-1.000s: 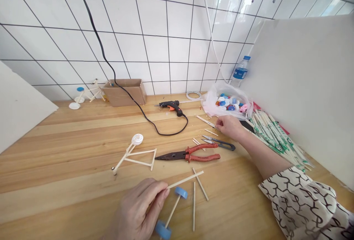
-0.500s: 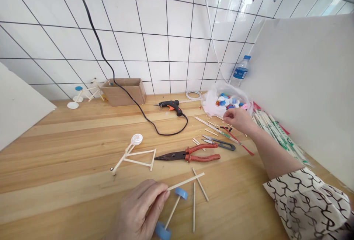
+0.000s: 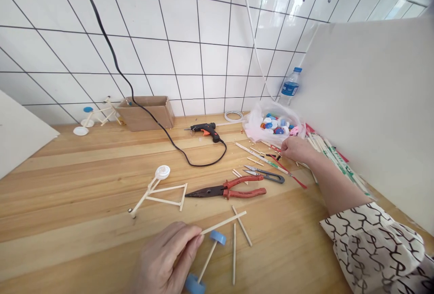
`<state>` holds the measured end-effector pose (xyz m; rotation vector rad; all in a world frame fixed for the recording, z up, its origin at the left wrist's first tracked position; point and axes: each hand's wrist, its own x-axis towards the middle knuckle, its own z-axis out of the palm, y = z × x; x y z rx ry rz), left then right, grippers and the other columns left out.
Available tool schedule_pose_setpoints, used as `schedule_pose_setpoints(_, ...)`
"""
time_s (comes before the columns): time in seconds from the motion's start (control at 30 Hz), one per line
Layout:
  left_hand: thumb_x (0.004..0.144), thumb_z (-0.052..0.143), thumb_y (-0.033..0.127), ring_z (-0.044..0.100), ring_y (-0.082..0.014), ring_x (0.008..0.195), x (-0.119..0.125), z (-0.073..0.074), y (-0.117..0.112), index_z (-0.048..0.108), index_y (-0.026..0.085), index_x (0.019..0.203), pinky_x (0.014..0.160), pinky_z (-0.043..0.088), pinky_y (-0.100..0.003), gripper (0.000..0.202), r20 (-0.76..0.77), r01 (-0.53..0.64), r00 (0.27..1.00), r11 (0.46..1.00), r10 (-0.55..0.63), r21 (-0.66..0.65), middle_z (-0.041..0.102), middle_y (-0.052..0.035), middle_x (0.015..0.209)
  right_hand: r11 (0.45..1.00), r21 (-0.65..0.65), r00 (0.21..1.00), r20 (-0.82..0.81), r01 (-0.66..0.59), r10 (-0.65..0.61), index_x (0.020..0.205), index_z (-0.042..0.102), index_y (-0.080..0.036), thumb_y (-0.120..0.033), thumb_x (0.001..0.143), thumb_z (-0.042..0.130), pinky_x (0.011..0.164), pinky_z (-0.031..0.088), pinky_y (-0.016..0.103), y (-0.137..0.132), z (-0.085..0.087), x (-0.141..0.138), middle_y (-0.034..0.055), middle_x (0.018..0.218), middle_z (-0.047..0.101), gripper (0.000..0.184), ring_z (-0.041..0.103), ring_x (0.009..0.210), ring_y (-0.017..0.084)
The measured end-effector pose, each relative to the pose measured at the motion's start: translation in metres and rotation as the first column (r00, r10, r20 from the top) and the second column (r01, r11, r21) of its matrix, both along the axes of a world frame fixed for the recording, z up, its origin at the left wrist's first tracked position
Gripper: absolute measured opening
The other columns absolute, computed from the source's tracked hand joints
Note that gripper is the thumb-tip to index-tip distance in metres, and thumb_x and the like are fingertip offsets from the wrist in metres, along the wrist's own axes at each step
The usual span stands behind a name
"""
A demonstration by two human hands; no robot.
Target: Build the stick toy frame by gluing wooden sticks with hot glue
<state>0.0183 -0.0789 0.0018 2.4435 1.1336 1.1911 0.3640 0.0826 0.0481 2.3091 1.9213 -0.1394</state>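
Note:
My left hand (image 3: 169, 258) pinches a thin pale wooden stick (image 3: 224, 223) by one end, its free end pointing right. Just under that stick, two blue bottle caps (image 3: 217, 237) are joined by a wooden rod (image 3: 207, 262); my fingers partly cover the lower cap's side. Two loose sticks (image 3: 233, 253) lie to the right. Farther off, my right hand (image 3: 298, 149) is closed at the table, its fingertips on a thin stick with red marks (image 3: 275, 148). Part of its length is hidden behind the hand. A small stick frame with a white cap (image 3: 162, 172) stands left of centre.
Red-handled pliers (image 3: 244, 185) and thread snips (image 3: 267, 174) lie mid-table. Behind them are a glue gun (image 3: 206, 130) with its black cord, a cardboard box (image 3: 145, 115), a bag of bottle caps (image 3: 249, 126) and a water bottle (image 3: 290, 86). Wrapped chopsticks (image 3: 339, 163) lie right.
My right hand has moved slightly right and down, away from the bag of caps, and its fingers have closed. The left hand keeps its stick. The whole view has shifted a little.

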Motion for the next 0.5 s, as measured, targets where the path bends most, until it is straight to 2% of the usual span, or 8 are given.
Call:
schedule_pose_setpoints(0.2, 0.09, 0.045, 0.017, 0.06, -0.0089, 0.058, 0.0, -0.001, 0.0, 0.056, 0.02, 0.092, 0.054, 0.048, -0.016, 0.011, 0.01, 0.002, 1.0, 1.0, -0.002, 0.008, 0.064, 0.0005, 0.07, 0.999, -0.037, 1.0, 0.014, 0.0, 0.001, 0.068, 0.069, -0.016, -0.013, 0.068, 0.058, 0.053, 0.037, 0.027, -0.002, -0.003, -0.011, 0.0096, 0.07, 0.068, 0.011, 0.062, 0.068, 0.022)
schedule_pose_setpoints(0.33, 0.09, 0.045, 0.017, 0.06, -0.0092, 0.058, 0.0, -0.004, 0.0, 0.057, 0.02, 0.091, 0.054, 0.048, -0.017, 0.012, 0.015, -0.017, 1.0, 1.0, 0.017, -0.003, 0.063, 0.0011, 0.069, 0.999, -0.003, 0.999, -0.027, -0.036, 0.036, 0.064, 0.066, -0.014, -0.01, 0.07, 0.055, 0.054, 0.037, 0.026, -0.003, 0.0, -0.013, 0.0109, 0.068, 0.066, 0.013, 0.061, 0.067, 0.021)
schedule_pose_setpoints(0.5, 0.089, 0.046, 0.015, 0.059, -0.009, 0.059, -0.001, -0.004, -0.001, 0.057, 0.019, 0.092, 0.055, 0.047, -0.018, 0.012, 0.028, 0.002, 1.0, 1.0, -0.003, 0.016, 0.062, 0.0008, 0.07, 0.975, 0.108, 0.959, -0.188, -0.196, 0.214, 0.077, 0.063, -0.014, -0.015, 0.076, 0.053, 0.06, 0.041, 0.022, -0.016, 0.011, -0.033, 0.0068, 0.08, 0.067, 0.011, 0.06, 0.073, 0.016)
